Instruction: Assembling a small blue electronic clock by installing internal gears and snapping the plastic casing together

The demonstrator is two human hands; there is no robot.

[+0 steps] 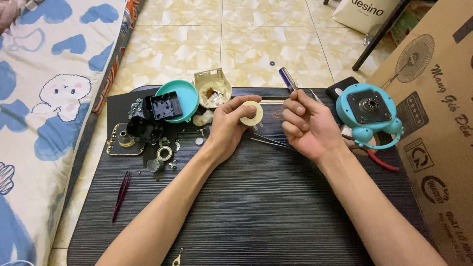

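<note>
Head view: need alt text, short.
Over a dark table, the left hand holds a cream ring-shaped part and the right hand grips a purple-handled tool. Small parts, a teal lid and red tweezers lie at left; a teal fan motor housing sits at right.

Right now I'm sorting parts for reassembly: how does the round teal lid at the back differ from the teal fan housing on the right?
The round teal lid is a shallow open dish, tilted and holding a black square part; the teal fan housing is a thick rounded body, its grey centre plate facing the camera. The lid sits beyond the left hand, the housing beside the right hand. Both share the teal plastic and rest on the dark striped table.
</note>
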